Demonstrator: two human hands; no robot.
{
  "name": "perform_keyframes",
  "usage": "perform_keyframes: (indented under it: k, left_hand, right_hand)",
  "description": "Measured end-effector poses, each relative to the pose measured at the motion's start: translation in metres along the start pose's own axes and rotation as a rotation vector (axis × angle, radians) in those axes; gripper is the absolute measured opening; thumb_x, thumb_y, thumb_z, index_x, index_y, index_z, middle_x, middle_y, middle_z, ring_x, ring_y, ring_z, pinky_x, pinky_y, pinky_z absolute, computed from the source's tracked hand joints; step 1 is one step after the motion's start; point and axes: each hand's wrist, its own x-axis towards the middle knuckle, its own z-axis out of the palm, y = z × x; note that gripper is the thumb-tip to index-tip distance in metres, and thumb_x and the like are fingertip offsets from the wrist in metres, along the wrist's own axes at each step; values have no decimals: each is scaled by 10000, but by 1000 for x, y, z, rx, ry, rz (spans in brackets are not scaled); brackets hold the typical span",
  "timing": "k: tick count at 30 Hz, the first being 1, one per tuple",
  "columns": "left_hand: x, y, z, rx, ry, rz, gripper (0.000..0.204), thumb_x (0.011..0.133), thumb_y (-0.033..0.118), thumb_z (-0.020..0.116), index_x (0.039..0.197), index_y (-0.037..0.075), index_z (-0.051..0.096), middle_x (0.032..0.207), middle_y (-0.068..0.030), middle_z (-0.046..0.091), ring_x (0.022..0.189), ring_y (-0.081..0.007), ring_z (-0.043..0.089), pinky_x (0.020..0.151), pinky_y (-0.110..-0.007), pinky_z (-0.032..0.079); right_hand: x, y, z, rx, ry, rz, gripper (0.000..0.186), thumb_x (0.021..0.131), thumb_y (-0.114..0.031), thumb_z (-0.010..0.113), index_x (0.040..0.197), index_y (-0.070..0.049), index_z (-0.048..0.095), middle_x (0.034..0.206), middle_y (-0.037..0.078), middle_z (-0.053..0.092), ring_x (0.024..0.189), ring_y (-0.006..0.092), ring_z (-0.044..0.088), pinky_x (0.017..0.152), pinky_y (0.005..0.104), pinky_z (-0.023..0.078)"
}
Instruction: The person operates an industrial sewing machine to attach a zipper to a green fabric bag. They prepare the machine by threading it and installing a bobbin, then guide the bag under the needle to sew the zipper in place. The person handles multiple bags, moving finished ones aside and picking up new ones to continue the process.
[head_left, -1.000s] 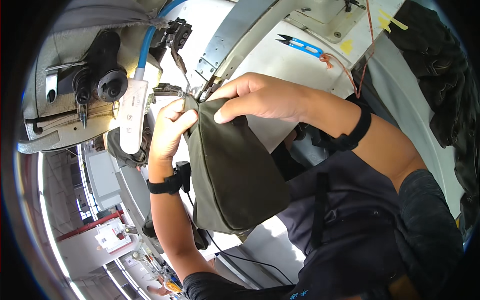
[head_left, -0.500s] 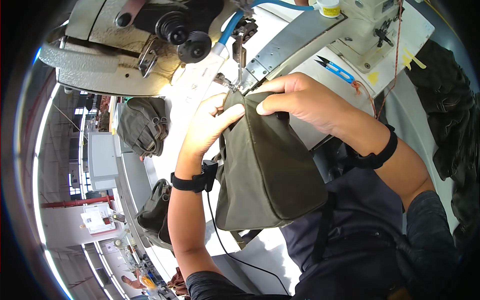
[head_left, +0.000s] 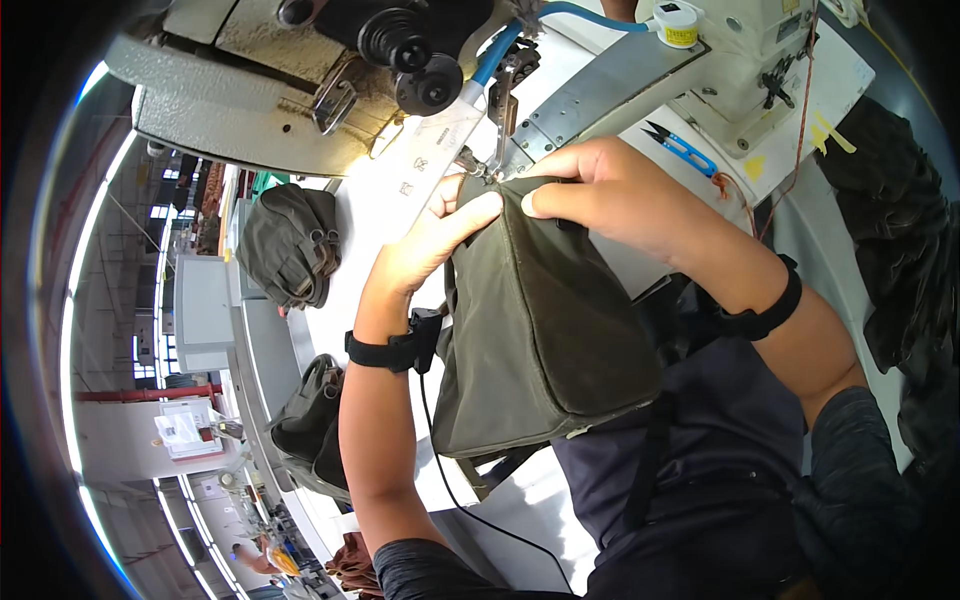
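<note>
An olive-green fabric bag [head_left: 540,320] hangs between my forearms, its top end up at the needle area of a sewing machine [head_left: 497,165]. My left hand [head_left: 432,238] grips the bag's left top edge, thumb pressed on the cloth. On the other side, my right hand [head_left: 610,195] pinches the right top edge between thumb and fingers. Both hands are closed on the fabric, close to the presser foot. A raised seam runs down the bag's middle. The fingers beneath the cloth are partly hidden.
Blue thread snips [head_left: 682,150] lie on the machine table to the right, by an orange cord [head_left: 798,130]. Two more olive bags, a farther one [head_left: 290,245] and a nearer one [head_left: 312,425], sit at left. Dark fabric [head_left: 890,220] is heaped at far right.
The view has shifted slightly, so the machine appears a little farther right. Both hands keep their hold on the bag's top end by the needle area.
</note>
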Motion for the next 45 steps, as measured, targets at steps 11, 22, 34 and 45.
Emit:
perform_keyframes:
  k: [11, 22, 34, 45]
  left_hand:
    - [13, -10, -21, 472, 4, 341, 225, 949, 291, 758, 905, 87, 672, 766, 105, 554, 664, 3, 414, 582, -207, 330]
    - [16, -17, -26, 473, -9, 391, 240, 945, 316, 764, 867, 109, 670, 745, 120, 539, 639, 10, 407, 557, -206, 313]
    - [23, -13, -34, 477, -32, 432, 258, 938, 340, 772, 834, 129, 667, 732, 134, 528, 624, 13, 406, 544, -208, 306]
    - [20, -12, -38, 499, -23, 432, 259, 919, 336, 791, 891, 106, 673, 821, 105, 576, 736, -15, 477, 664, -224, 401]
  right_hand:
    - [13, -12, -10, -737, 370, -666, 308, 757, -264, 706, 987, -69, 766, 748, 94, 679, 873, 251, 643, 959, 358, 386]
    - [19, -32, -10, -322, 98, -454, 227, 741, -153, 720, 936, -45, 677, 579, 57, 522, 548, 196, 504, 574, 344, 400]
    - [28, -9, -11, -528, 299, -644, 177, 736, -183, 751, 826, -68, 650, 536, 44, 466, 501, 195, 457, 561, 354, 387]
    - [23, -19, -10, -537, 278, -481, 147, 744, -233, 724, 826, -117, 688, 614, 20, 540, 719, 226, 569, 912, 369, 396]
